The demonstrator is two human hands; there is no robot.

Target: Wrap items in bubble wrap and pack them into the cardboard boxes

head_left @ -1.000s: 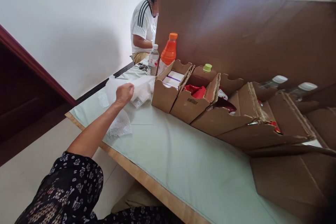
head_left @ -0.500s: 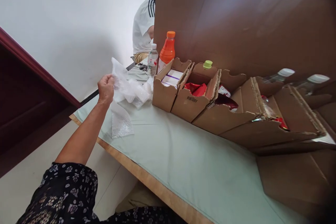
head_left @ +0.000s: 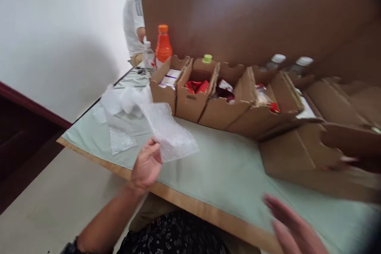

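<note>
My left hand [head_left: 148, 162] pinches one edge of a sheet of bubble wrap [head_left: 172, 133], which hangs over the table near its front edge. Behind and to the left lie more crumpled pieces of clear bubble wrap [head_left: 120, 101], and a flat piece [head_left: 121, 137] rests on the green cloth. At the lower right, my right hand [head_left: 293, 224] is over the table's front edge, somewhat blurred, thumb and fingers apart with nothing between them.
A row of cardboard bins [head_left: 226, 107] with packets and boxes runs along the table [head_left: 205, 174]. An orange bottle [head_left: 163, 45] and a clear bottle [head_left: 149, 57] stand at its left end. Behind rises a cardboard panel [head_left: 238, 20]; a person [head_left: 132, 20] sits beyond it.
My left hand has brought the sheet of bubble wrap rightward and nearer to me, away from the pile. My right hand has come into view at the lower right. The view has turned right.
</note>
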